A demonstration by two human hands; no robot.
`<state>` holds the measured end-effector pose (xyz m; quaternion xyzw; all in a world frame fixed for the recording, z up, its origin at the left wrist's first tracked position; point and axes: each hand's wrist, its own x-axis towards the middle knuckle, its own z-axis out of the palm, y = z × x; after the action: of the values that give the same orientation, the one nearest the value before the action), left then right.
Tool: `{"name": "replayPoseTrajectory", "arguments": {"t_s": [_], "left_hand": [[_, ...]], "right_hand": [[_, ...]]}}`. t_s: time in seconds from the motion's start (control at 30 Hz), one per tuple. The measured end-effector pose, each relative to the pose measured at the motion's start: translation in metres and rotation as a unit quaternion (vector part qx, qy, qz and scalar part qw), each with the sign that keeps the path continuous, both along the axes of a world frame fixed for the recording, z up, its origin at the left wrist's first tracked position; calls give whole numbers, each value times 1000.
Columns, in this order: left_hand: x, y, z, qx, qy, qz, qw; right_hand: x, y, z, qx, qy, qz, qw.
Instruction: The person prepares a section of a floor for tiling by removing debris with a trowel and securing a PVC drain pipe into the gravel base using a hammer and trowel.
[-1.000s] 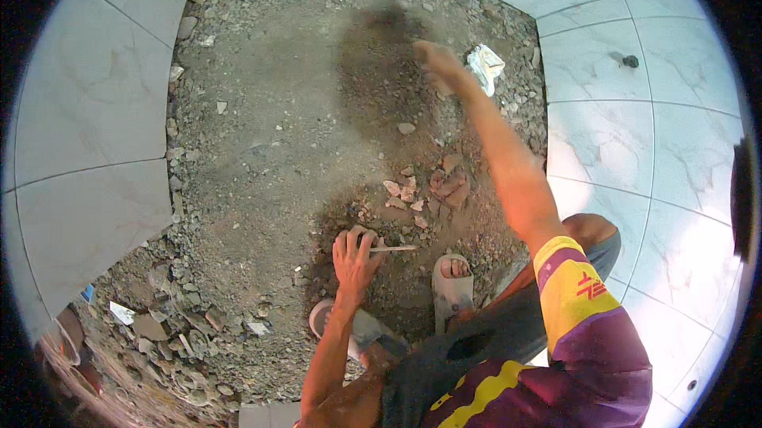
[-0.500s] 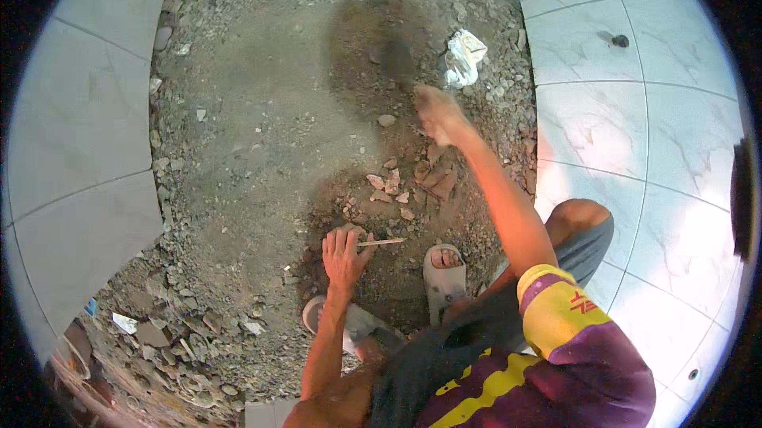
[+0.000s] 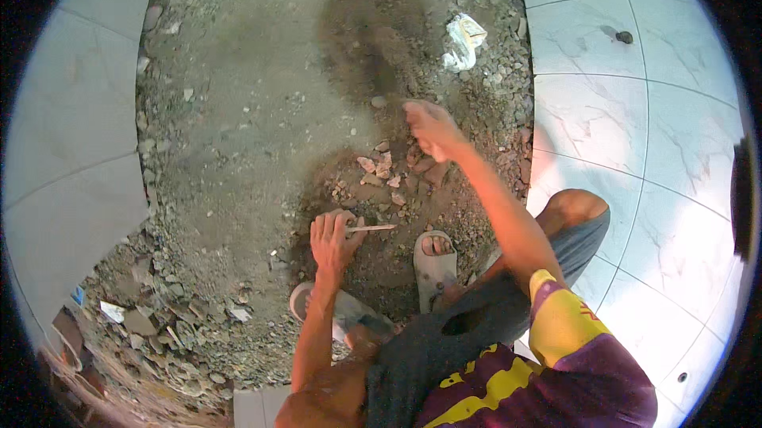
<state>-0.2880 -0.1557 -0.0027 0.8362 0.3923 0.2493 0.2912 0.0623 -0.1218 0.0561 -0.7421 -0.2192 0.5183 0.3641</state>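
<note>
Whitish and slim, one stick (image 3: 375,228) juts rightward from the left hand (image 3: 332,244), whose thumb and fingers grasp its left end. Beyond the stick and to its right, the right hand (image 3: 435,133) is half curled; whether it grasps anything, I cannot tell. Just beyond the stick lie at least five pale broken pieces (image 3: 384,165); well beyond it, one crumpled white wrapper (image 3: 462,41). Two sandals (image 3: 429,271) sit nearer the body than the stick.

2 hands (image 3: 435,133), 1 pr sandals (image 3: 431,279)
</note>
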Motion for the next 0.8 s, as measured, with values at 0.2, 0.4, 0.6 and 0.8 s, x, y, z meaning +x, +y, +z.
{"name": "replayPoseTrajectory", "arguments": {"t_s": [0.2, 0.4, 0.6, 0.8], "left_hand": [[-3, -5, -7, -14, -56, -9, 998], [-17, -11, -11, -60, -118, 24, 991], [-28, -2, 25, -379, -168, 208, 886], [-185, 51, 69, -272, -358, 605, 658]], "right_hand": [[-30, 26, 27, -41, 1, -82, 996], [-52, 69, -13, -14, 48, -30, 998], [35, -34, -23, -1, -313, 85, 946], [-135, 38, 7, 48, -321, 201, 924]]}}
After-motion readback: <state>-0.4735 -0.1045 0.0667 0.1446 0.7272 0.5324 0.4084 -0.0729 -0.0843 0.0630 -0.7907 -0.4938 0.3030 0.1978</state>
